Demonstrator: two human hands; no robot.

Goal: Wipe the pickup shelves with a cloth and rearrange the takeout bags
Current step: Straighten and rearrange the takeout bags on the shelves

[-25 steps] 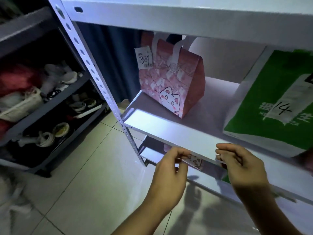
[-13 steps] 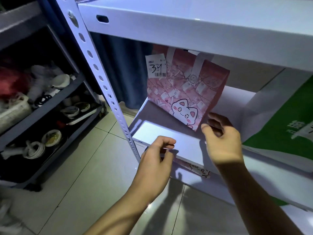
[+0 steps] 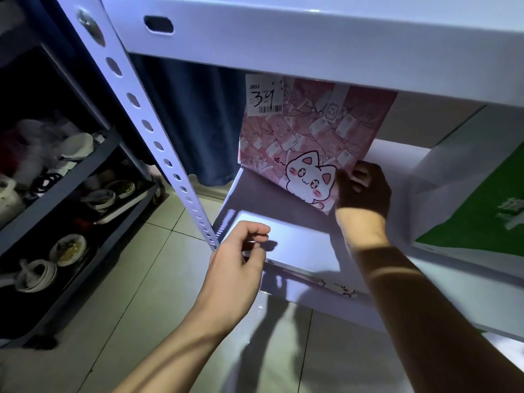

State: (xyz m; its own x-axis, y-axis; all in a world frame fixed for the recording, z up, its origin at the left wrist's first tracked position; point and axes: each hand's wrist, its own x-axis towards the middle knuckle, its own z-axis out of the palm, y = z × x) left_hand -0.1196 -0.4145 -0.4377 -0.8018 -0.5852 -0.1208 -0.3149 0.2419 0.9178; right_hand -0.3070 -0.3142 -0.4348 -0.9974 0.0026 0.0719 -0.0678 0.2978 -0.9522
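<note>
Where the white shelf (image 3: 286, 245) meets its perforated upright (image 3: 158, 143), items stand thus:
Pink cat bag (image 3: 306, 148): upright at shelf's left end, paper tag "34" (image 3: 265, 95) at its top corner.
Right hand (image 3: 361, 191): in shadow, fingers curled round the bag's lower right corner.
Left hand (image 3: 235, 268): at the shelf's front edge, fingers loosely bent, holding nothing.
Green bag (image 3: 479, 217): same shelf, well right.
Dark rack (image 3: 56, 194): left, carrying dishes.
</note>
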